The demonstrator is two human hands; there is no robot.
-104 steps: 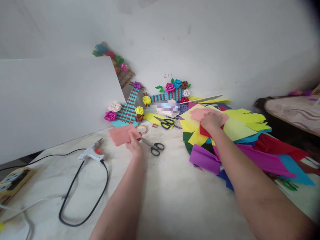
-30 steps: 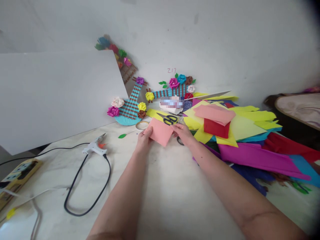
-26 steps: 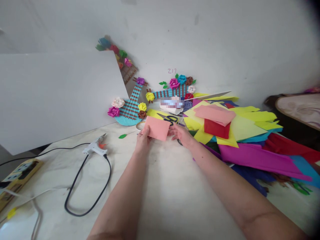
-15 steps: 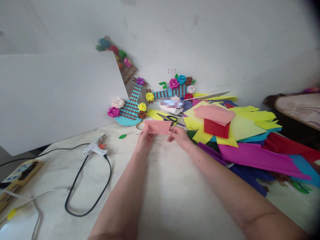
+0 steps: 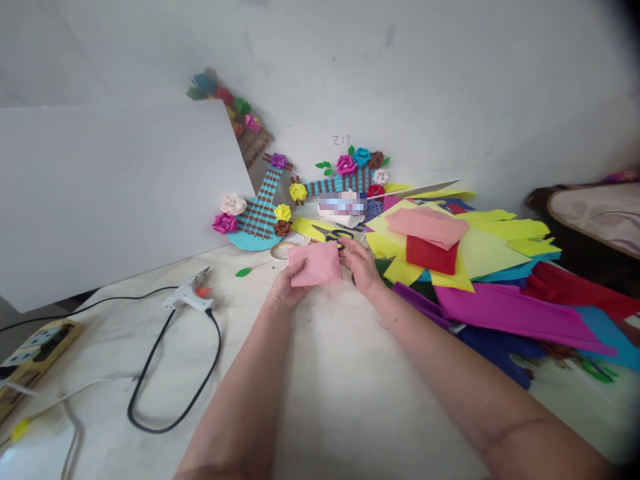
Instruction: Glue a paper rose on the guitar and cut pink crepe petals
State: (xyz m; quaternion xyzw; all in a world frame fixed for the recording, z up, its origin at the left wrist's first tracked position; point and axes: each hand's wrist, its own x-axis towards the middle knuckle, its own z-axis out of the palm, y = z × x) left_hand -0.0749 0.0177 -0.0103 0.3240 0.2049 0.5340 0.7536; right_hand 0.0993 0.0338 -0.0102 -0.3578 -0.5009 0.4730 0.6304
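My left hand (image 5: 290, 283) is closed on a small pink sheet of folded crepe paper (image 5: 316, 265), its thumb on top near the left edge. The paper's broad face is turned up, above the table. At the paper's right edge, my right hand (image 5: 364, 267) is open, fingers stretched forward and thumb apart. Its fingertips overlap the view of the dark-handled scissors (image 5: 327, 233), which lie just behind the paper; whether they touch is unclear. A roll of tape (image 5: 280, 251) lies behind my left hand.
To the right is a heap of coloured paper, including a magenta sheet (image 5: 515, 317). A glue gun (image 5: 187, 297) with a looping cord and a power strip (image 5: 40, 353) are on the left. Blue guitar-shaped crafts (image 5: 260, 213) with paper flowers stand by the wall. A white board (image 5: 115, 200) leans at left.
The pink paper has tilted so its face shows more fully and it looks taller. My right hand has let go of its right edge and opened toward the scissors.
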